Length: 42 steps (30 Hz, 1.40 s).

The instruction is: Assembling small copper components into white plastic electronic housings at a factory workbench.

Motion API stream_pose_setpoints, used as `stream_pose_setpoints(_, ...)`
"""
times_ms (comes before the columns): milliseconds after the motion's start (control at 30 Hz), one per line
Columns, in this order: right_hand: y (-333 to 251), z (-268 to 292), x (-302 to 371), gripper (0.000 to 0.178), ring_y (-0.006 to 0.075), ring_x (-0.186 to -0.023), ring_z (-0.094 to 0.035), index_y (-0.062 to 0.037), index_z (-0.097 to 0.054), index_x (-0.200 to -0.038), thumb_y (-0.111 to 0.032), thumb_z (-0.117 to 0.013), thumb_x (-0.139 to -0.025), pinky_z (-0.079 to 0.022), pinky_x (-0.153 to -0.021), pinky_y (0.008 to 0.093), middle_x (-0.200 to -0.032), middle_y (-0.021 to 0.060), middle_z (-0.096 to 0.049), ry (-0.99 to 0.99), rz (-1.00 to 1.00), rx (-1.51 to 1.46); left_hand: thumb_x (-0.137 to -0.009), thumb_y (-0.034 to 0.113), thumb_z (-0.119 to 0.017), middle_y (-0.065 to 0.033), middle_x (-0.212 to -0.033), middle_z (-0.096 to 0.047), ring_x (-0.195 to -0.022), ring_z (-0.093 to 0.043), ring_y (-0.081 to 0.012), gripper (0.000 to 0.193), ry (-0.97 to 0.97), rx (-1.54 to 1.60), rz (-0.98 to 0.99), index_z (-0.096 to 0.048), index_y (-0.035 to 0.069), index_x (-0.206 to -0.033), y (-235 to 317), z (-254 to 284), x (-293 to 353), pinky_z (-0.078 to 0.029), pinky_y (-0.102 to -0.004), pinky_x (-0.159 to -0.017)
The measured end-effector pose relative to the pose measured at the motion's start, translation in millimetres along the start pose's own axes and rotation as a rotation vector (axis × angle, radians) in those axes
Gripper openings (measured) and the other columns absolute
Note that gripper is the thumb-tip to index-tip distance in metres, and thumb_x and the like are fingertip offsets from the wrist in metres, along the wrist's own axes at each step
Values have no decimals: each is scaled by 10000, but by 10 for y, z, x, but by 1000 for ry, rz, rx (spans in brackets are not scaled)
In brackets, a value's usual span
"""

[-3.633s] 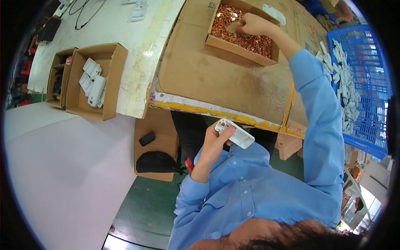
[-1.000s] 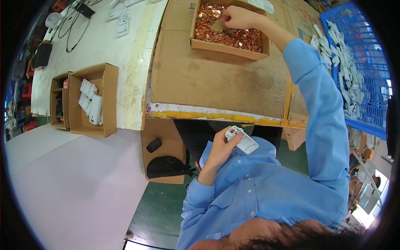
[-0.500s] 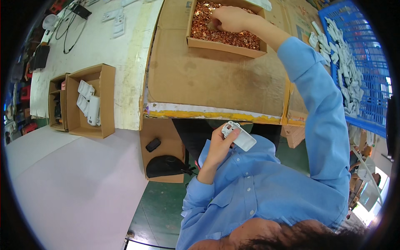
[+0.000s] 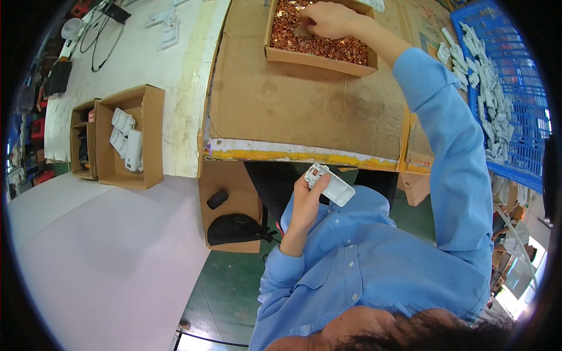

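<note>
Gripped between thumb and fingers of my left hand (image 4: 306, 199) is a white plastic housing (image 4: 338, 190), held above my lap just off the table's front edge. It is an open, hollow shell with a more detailed end near my thumb; a small copper-coloured spot shows there. Across the table, my right hand (image 4: 333, 20) is down in a shallow cardboard box (image 4: 319, 61) full of small copper-coloured metal pieces (image 4: 293, 38). Its fingers are curled together among the pieces, and whatever they pinch is hidden.
A blue plastic basket (image 4: 524, 99) with many white parts (image 4: 489, 99) stands at the right. On the left, a cardboard box (image 4: 153, 137) holds white housings (image 4: 133, 149). More white parts (image 4: 170, 32) and a black cable (image 4: 108, 50) lie on the white tabletop (image 4: 181, 76).
My left hand has tilted the white housing slightly and shifted it a little left. My right hand stays in the box of copper pieces, fingers slightly moved. The whole view has shifted slightly.
</note>
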State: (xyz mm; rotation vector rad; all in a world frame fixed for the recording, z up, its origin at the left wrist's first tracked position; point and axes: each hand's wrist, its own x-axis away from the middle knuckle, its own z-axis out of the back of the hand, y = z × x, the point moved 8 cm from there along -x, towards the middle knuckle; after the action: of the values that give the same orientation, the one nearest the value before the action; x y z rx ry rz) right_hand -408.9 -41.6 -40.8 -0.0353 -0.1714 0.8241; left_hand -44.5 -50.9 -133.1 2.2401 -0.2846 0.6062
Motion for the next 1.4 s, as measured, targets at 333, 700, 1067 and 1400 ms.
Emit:
stream_pose_setpoints(333, -450, 448, 880, 117, 304, -655, -573, -16, -514, -851, -118, -554, -891, -434, -599, 402, -710, 145, -577, 114, 155, -334, -950, 181, -610, -8, -924, -637, -836, -577, -72, 184, 101, 13, -25, -614, 18, -1035, 4, -15, -37, -466, -242, -736)
stream_pose_setpoints(700, -1302, 318, 2825, 72, 359, -698, -580, -51, -515, -889, -90, -574, -877, -446, -593, 439, -760, 127, -583, 141, 133, -597, -916, 55, -524, -40, -950, -629, -856, -565, -97, 192, -71, -256, -280, -576, -2, -1092, 195, -772, 32, -465, -258, -758)
stream_pose_setpoints(1067, -1399, 162, 3593, 100, 323, -711, -600, -51, -522, -882, -105, -602, -855, -455, -615, 429, -768, 109, -579, 324, 24, -358, -896, 28, -477, -18, -976, -577, -901, -528, -83, 203, -256, -398, -228, -544, 15, -1087, 13, -1123, 387, -447, -230, -795)
stream_pose_setpoints(1400, -1515, 183, 3745, 125, 290, -699, -613, -54, -524, -844, -111, -633, -826, -462, -595, 405, -758, 92, -580, 435, 45, -326, -957, 46, -507, 6, -902, -581, -822, -503, -50, 95, -250, -497, -252, -563, 8, -1023, 3, -1134, 567, -437, -220, -729)
